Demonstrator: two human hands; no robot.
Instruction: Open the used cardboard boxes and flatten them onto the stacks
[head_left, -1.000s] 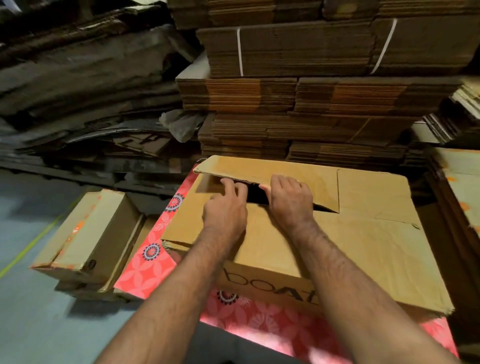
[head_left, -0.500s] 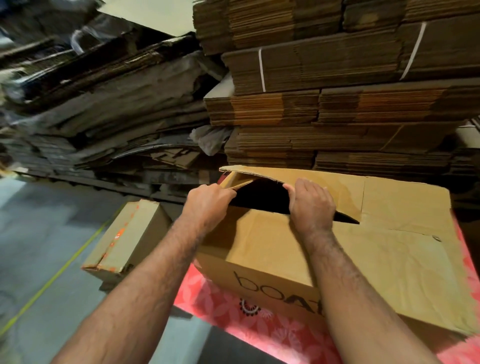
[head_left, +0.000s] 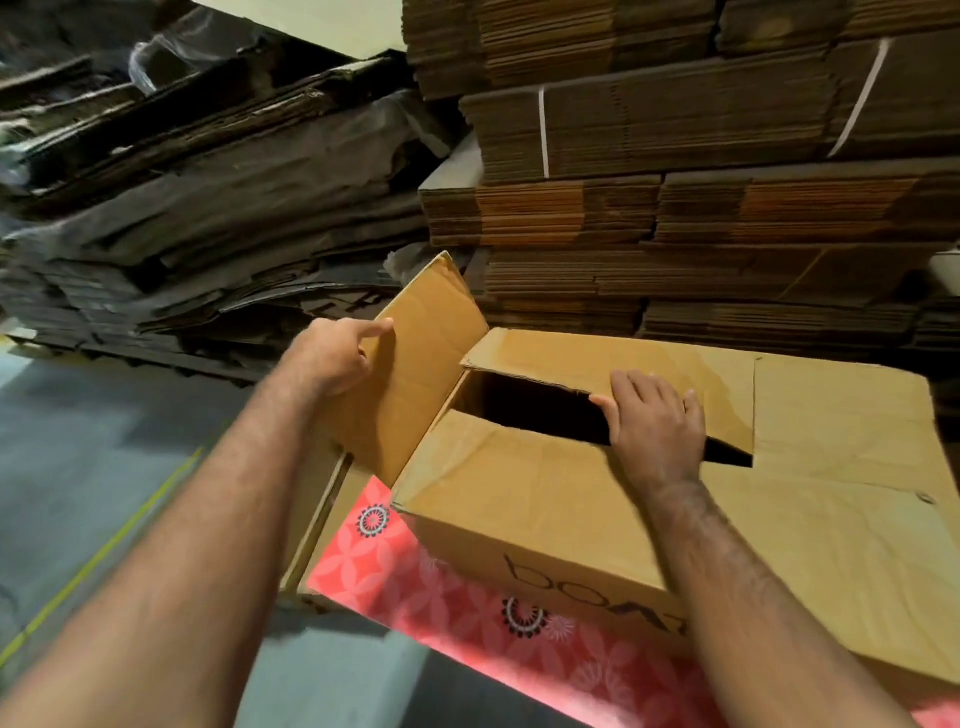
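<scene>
Big stacks of flat cardboard (head_left: 701, 171) fill the back, some tied with white straps. A darker, messier pile of flat cardboard (head_left: 208, 208) sits to the left of them. The grey floor (head_left: 78, 467) has a thin yellow line on it.

In front of the stacks is a big brown cardboard box (head_left: 545, 499) with black letters on its near side. It sits on a red sheet with flowers (head_left: 441, 597).

The box's left end flap (head_left: 415, 374) stands up and leans out to the left. The far top flap (head_left: 623, 374) lies almost flat, with a dark gap under its near edge. The near top flap (head_left: 519, 467) lies flat.

The left hand (head_left: 332, 353) is at the near edge of the end flap. Its first finger points straight out over the flap, and its other fingers curl by the edge. I cannot tell if it grips the flap.

The right hand (head_left: 654, 421) rests on the far top flap. Its fingers are spread and nearly straight, and its thumb is at the flap's edge above the dark gap.
</scene>
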